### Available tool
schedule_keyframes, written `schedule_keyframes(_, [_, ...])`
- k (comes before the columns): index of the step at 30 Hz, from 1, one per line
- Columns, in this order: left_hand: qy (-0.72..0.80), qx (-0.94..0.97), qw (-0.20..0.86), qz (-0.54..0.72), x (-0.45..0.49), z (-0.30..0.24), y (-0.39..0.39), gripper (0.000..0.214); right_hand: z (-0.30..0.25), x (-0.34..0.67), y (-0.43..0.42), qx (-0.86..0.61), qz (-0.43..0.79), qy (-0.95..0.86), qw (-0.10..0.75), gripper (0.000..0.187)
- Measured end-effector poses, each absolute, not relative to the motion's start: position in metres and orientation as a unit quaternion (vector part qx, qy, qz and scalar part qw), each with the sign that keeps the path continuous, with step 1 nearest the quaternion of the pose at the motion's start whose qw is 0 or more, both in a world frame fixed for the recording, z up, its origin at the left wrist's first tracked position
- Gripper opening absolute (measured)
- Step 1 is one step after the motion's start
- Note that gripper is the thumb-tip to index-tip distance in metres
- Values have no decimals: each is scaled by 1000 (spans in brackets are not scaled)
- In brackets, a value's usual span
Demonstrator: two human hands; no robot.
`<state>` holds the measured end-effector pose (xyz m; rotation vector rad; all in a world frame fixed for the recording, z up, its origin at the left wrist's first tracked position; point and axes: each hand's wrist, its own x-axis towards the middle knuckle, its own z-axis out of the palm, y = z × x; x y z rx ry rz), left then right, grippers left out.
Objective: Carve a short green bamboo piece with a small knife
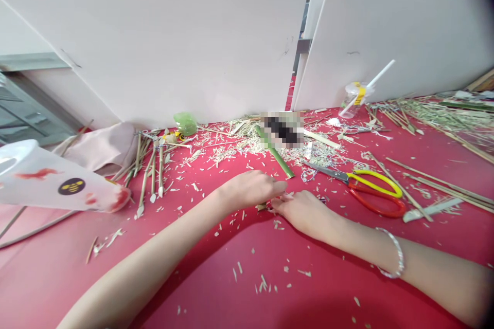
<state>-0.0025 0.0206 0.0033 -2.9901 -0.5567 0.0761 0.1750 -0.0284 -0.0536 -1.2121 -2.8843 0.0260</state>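
My left hand [252,188] is curled into a fist just above the red tabletop, its thumb side toward the right hand. Pressed close to it, my right hand [306,213] has its fingers closed, with a beaded bracelet on the wrist. The short end of a tan bamboo piece [261,206] pokes out at the right fingertips, below the left hand. Whatever lies inside the left fist is hidden. Beyond the hands lies a green bamboo strip [282,163]. Scissors [376,198] with one yellow and one red handle rest to the right, blades pointing left.
White boards [185,46] stand along the back. Bamboo shavings [239,146] litter the table. On the left are a tipped white cup [46,180], a pink bag [110,149] and white-tipped sticks [153,175]. A clear cup [353,103] with a straw and long bamboo strips [443,182] are at right.
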Motion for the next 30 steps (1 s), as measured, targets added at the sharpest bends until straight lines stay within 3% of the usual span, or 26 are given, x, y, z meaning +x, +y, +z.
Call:
schedule_keyframes(5, [-154,-985,83,-9,-4,-3,23,19,-52,181,-22,-360,23,-932,8,20])
schedule_keyframes(12, [-116,-989,73,-59,-5,-6,24,31,-53,188,-13,-355,38,-932,65,35])
schedule_keyframes(30, [-130,-990,55,-30,-2,0,24,33,-58,185,-16,-348,6,-935,70,22])
